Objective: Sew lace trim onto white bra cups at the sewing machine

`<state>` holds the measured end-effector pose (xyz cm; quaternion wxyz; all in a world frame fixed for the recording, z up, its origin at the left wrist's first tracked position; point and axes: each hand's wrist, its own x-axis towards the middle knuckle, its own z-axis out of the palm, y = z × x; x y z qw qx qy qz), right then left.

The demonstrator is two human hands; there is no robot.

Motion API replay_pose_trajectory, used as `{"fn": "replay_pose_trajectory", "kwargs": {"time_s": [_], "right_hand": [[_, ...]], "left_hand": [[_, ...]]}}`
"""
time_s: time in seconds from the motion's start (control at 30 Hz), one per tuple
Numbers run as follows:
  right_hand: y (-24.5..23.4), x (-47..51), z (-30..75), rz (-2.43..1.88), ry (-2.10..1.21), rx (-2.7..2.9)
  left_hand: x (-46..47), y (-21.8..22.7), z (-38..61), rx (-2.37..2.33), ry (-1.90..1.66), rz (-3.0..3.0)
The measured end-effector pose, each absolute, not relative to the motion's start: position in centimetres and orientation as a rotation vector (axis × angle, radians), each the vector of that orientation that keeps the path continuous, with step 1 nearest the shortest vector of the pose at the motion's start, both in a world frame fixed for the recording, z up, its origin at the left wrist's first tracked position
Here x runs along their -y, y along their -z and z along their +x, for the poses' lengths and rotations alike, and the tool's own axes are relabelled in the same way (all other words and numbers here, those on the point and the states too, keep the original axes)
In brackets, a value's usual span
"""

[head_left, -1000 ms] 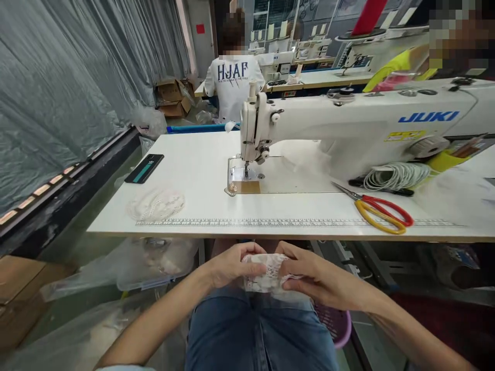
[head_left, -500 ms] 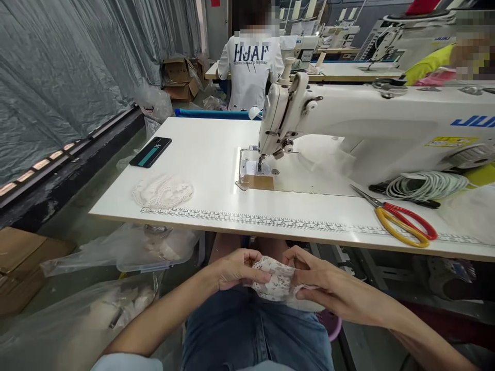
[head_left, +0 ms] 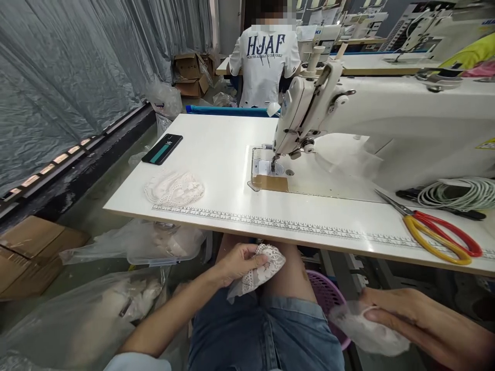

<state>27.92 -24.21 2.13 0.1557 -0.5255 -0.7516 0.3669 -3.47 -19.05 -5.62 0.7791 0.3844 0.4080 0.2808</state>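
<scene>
Gently pinch the white lace (head_left: 266,268), near centre above the lap (head_left: 266,335), between closed thumb and fingers of the left hand (head_left: 240,265); grip the sheer fabric (head_left: 375,332) lightly, near right, in closed fingers of the right hand (head_left: 410,315), avoiding snags on the purple basket (head_left: 328,282).

White patterned lace (head_left: 264,271) is in the bare left hand (head_left: 238,264), before the flat white table (head_left: 222,149). On the table, left, lies a rectangular black phone (head_left: 162,149).
</scene>
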Motion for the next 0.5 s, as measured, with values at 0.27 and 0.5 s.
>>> {"fn": "replay_pose_trajectory", "kwargs": {"time_s": [0.27, 0.5], "right_hand": [[-6.8, 23.8, 18.7, -0.917, -1.611, 2.447], [-2.8, 22.1, 17.8, -1.204, -1.467, 2.264]], "left_hand": [[18.4, 7.7, -0.6, -0.923, -0.567, 1.118], [19.1, 7.5, 2.3, -0.760, -0.530, 1.046]]}}
